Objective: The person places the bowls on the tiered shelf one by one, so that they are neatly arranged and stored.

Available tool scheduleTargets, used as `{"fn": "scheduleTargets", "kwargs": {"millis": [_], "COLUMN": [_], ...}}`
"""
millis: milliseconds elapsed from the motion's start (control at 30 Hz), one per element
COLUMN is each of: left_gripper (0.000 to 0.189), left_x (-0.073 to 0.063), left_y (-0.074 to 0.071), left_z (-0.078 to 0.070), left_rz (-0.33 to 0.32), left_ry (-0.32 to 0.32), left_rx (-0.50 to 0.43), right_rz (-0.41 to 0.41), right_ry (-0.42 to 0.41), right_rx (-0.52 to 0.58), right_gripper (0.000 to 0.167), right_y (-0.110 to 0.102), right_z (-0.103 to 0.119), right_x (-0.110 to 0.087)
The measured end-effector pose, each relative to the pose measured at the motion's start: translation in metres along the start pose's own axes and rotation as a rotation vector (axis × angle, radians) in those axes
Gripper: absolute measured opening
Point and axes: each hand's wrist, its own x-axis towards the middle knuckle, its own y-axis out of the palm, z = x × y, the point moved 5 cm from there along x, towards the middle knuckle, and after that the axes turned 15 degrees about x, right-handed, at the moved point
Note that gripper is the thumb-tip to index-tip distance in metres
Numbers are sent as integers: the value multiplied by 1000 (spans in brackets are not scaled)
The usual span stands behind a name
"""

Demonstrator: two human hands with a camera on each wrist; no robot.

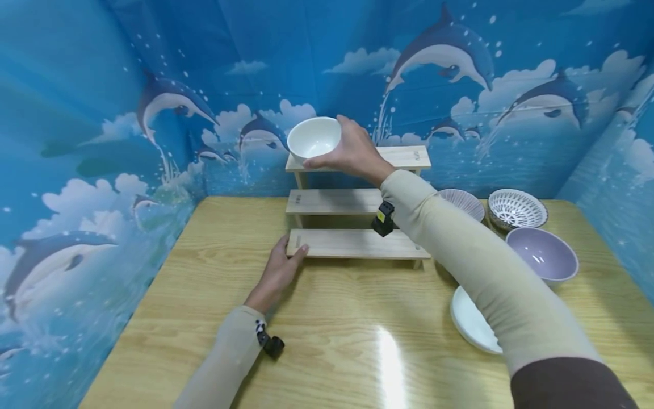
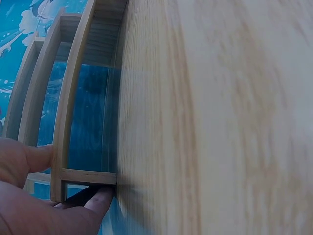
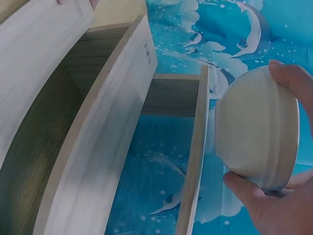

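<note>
A white bowl (image 1: 314, 140) is gripped at its right side by my right hand (image 1: 357, 149), over the left end of the top shelf. In the right wrist view the bowl (image 3: 257, 127) shows its outer side, with fingers and thumb at its rim and wall, a small gap from the shelf board. My left hand (image 1: 280, 268) holds the left end of the lowest board of a three-step wooden rack (image 1: 352, 243). In the left wrist view the thumb lies over that board (image 2: 73, 98) and the fingers reach around its end support.
On the right of the table (image 1: 327, 318) stand a striped bowl (image 1: 462, 204), a patterned bowl (image 1: 518, 208) and a purple bowl (image 1: 543, 254). A white plate (image 1: 472, 324) lies nearer, partly hidden by the right sleeve. A dolphin-print backdrop (image 1: 327, 57) hangs close behind the rack.
</note>
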Motion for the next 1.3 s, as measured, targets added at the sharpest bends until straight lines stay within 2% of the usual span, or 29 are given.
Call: {"fn": "scheduleTargets", "kwargs": {"millis": [333,767,1300], "left_gripper": [74,76,75], "left_x": [0,1,3], "left_y": [0,0,1], "left_z": [0,0,1], "left_rz": [1,-9,-15], "left_ry": [-12,-14,-16], "left_rx": [1,5,0], "right_rz": [-29,-49,-26], "right_ry": [20,62,97], "right_rx": [60,91,103], "right_gripper": [93,104,116], "right_y": [5,11,13], "right_z": [-8,-16,-18], "right_x": [11,16,18]}}
